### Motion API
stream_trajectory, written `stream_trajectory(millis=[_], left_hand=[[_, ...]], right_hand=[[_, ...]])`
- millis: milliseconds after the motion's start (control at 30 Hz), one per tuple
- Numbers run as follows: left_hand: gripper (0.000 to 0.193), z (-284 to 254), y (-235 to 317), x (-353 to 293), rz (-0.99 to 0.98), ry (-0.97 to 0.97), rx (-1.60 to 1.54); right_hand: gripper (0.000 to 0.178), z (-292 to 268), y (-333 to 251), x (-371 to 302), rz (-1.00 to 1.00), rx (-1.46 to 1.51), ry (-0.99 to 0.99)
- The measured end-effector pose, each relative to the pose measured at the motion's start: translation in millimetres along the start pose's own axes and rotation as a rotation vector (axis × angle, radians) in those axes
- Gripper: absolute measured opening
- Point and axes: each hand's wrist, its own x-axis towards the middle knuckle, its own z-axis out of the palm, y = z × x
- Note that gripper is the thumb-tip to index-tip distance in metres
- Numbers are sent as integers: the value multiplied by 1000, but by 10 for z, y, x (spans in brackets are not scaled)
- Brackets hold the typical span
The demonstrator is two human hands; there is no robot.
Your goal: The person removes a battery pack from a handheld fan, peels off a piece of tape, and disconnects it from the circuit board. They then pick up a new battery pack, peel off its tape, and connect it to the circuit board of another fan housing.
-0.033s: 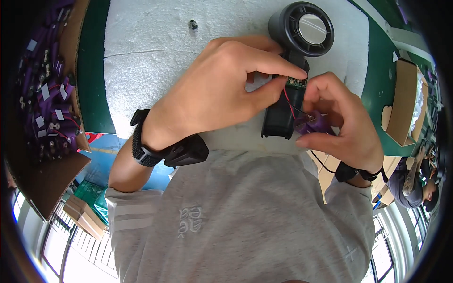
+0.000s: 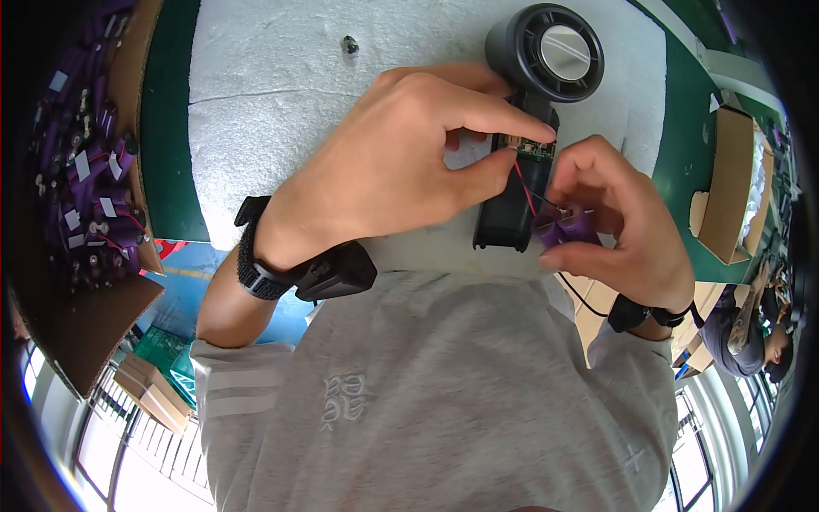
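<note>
A black handheld fan (image 2: 503,53) lies on the white foam sheet with its round head away from me. Its handle shell (image 2: 503,213) is open, and a small green circuit board (image 2: 536,148) shows inside. My left hand (image 2: 392,154) grips the upper handle, thumb and index finger pinched in beside the board; its other fingers are partly hidden. My right hand (image 2: 627,222) holds a purple battery pack (image 2: 573,225) between thumb and fingers, just right of the handle. A red wire (image 2: 524,186) and a black wire run between the board and the pack.
Left stands a cardboard box (image 2: 94,333) full of purple battery packs (image 2: 90,179). A small dark part (image 2: 350,45) lies on the foam sheet (image 2: 256,145). Another open carton (image 2: 725,183) sits at the green table's right edge. Beyond it, a person (image 2: 751,341) is at the far right.
My right hand has shifted very slightly, and the battery pack has turned a little in it. Slightly more of the circuit board shows beside my left thumb.
</note>
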Motion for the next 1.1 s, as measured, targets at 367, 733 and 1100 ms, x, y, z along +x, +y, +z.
stream_trajectory(millis=[367,733,1100], left_hand=[[39,21,15,-1,-106,28,2],[36,52,-48,26,-137,163,-11],[35,51,-82,18,-47,205,53]], right_hand=[[22,-41,78,-57,41,350,70],[23,-43,17,3,-6,47,134],[44,-7,-116,-23,125,224,89]])
